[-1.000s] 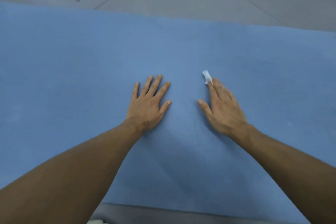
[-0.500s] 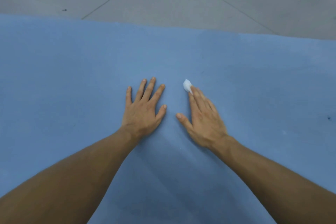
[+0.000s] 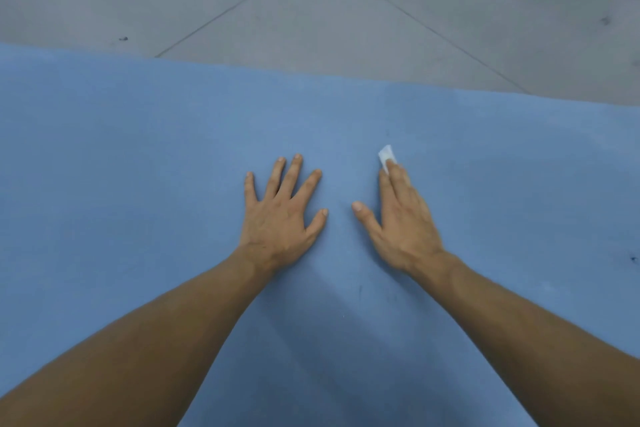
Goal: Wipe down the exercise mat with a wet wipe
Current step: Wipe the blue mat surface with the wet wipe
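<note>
The blue exercise mat [image 3: 138,184] showed a matt, foam-like face with a fine, even grain, dull under the light, marked by a few small dark scuffs towards its right side. The wet wipe [image 3: 385,154], a thin white sheet that looked like soft cloth or paper, lay creased beneath the straight fingers [image 3: 398,180] of the bare right hand [image 3: 401,218]; the left hand [image 3: 277,215] was bare skin too. Beyond the mat, the floor [image 3: 311,10] was of large grey tiles, smooth with a faint sheen, parted by thin dark joints and flecked with dark specks.
</note>
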The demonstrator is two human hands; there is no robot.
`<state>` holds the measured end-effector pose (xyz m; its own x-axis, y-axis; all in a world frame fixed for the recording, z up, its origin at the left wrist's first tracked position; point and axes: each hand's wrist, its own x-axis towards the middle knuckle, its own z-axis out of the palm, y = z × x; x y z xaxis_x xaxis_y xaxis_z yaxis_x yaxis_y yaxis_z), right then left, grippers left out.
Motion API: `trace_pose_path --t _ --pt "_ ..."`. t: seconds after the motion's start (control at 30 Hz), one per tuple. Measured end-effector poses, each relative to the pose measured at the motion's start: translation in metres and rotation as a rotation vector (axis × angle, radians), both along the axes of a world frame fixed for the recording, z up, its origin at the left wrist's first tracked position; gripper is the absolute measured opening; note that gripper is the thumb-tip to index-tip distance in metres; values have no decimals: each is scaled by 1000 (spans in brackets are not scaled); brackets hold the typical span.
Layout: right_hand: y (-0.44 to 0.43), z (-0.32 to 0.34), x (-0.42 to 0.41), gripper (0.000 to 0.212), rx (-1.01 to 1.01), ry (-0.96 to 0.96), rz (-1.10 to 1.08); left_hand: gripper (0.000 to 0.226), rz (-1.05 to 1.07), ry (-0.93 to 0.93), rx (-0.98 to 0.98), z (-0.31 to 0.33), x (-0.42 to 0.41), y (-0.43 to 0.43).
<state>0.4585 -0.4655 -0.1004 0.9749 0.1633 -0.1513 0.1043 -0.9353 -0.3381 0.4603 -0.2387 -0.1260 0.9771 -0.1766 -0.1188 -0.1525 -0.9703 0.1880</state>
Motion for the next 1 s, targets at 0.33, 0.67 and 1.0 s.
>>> trace_pose_path --t 0.33,0.67,1.0 --pt "12 9 -11 93 -5 45 158 71 -24 26 -6 3 15 -20" --pt "-16 14 -48 53 110 14 -74 69 -122 98 -43 17 -6 -47" --pt "8 45 -40 26 990 253 -623 36 102 248 -743 62 -16 -86"
